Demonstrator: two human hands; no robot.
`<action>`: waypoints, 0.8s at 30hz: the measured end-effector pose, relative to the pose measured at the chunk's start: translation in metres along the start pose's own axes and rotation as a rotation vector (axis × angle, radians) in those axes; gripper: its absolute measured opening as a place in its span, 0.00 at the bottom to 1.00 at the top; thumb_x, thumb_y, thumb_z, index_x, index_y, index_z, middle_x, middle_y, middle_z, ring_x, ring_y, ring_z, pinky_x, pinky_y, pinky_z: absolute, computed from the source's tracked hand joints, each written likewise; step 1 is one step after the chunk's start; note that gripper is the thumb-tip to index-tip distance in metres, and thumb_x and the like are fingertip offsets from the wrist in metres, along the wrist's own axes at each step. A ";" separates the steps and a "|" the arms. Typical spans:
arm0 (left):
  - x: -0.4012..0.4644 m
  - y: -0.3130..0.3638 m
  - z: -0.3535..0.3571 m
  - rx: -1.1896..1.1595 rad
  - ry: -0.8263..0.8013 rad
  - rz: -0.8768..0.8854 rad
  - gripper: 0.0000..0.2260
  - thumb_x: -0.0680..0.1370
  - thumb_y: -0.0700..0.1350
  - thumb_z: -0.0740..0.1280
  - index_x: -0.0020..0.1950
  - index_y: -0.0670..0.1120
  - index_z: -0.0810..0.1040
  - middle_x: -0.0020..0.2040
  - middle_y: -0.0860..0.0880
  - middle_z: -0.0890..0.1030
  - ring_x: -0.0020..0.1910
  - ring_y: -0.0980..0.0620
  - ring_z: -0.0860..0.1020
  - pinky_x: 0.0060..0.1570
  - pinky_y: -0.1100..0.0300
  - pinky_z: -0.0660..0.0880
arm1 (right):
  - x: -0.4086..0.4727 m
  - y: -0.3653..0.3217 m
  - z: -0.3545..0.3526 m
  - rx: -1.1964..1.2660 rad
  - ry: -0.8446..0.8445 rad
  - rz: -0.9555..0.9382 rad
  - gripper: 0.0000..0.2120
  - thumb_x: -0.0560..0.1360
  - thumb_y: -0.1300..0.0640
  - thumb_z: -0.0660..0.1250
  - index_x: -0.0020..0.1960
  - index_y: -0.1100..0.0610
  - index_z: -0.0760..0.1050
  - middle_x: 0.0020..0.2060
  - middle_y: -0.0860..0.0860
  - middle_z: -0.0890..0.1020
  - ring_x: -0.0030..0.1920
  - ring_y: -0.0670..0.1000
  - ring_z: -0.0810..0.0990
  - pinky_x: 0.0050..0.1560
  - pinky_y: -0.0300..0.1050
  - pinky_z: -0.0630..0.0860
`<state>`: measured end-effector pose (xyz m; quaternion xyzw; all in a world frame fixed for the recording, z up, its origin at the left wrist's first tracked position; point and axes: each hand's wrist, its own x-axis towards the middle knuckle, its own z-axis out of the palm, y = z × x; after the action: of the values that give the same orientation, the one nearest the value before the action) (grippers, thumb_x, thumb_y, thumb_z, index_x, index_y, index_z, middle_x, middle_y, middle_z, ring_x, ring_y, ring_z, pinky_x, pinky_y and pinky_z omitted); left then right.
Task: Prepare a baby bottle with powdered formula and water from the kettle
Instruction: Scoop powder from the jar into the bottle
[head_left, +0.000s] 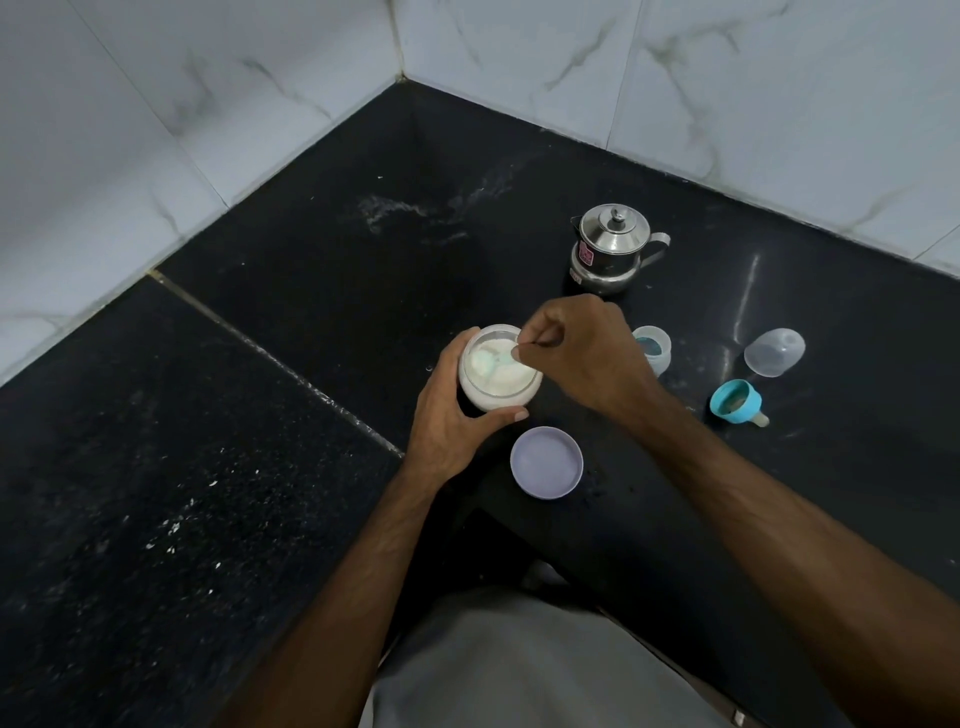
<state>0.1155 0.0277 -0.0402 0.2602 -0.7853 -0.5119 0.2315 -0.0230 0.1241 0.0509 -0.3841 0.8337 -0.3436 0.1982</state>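
Observation:
An open jar of white formula powder (496, 387) stands on the black counter, and my left hand (452, 415) wraps around its side. My right hand (576, 348) pinches the handle of a pale green scoop (485, 358) whose bowl lies in the powder. The open baby bottle (653, 347) stands just right of my right hand. A small steel kettle (613, 248) with its lid on sits behind the hands. The blue nipple ring (737, 401) lies on its side at the right, with the clear bottle cap (774, 351) behind it.
The jar's lilac lid (546, 462) lies upside down just in front of the jar. White marble-tiled walls (208, 104) meet in a corner behind the black counter (182, 415). A white powdery smear (395, 210) marks the counter towards the back.

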 end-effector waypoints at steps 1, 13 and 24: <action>0.001 -0.001 0.000 0.000 -0.002 0.006 0.42 0.65 0.46 0.82 0.74 0.48 0.65 0.70 0.55 0.73 0.69 0.56 0.71 0.67 0.56 0.71 | 0.001 0.001 -0.001 0.004 0.009 -0.002 0.05 0.71 0.57 0.76 0.40 0.51 0.80 0.35 0.44 0.83 0.37 0.41 0.81 0.44 0.38 0.79; 0.002 -0.005 -0.001 0.004 0.004 0.012 0.41 0.65 0.47 0.82 0.74 0.51 0.66 0.69 0.60 0.72 0.69 0.59 0.70 0.65 0.62 0.71 | 0.001 0.007 -0.005 0.023 0.044 -0.005 0.03 0.70 0.57 0.75 0.41 0.53 0.81 0.36 0.45 0.84 0.38 0.43 0.82 0.45 0.41 0.81; 0.000 -0.005 0.001 0.028 -0.001 -0.002 0.43 0.65 0.48 0.82 0.75 0.50 0.65 0.71 0.56 0.72 0.70 0.55 0.70 0.68 0.51 0.70 | -0.003 0.004 -0.001 -0.065 0.021 -0.040 0.04 0.72 0.56 0.74 0.42 0.51 0.79 0.36 0.43 0.81 0.38 0.43 0.79 0.41 0.38 0.76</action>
<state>0.1150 0.0268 -0.0450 0.2639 -0.7921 -0.5013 0.2272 -0.0244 0.1287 0.0488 -0.4035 0.8385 -0.3244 0.1702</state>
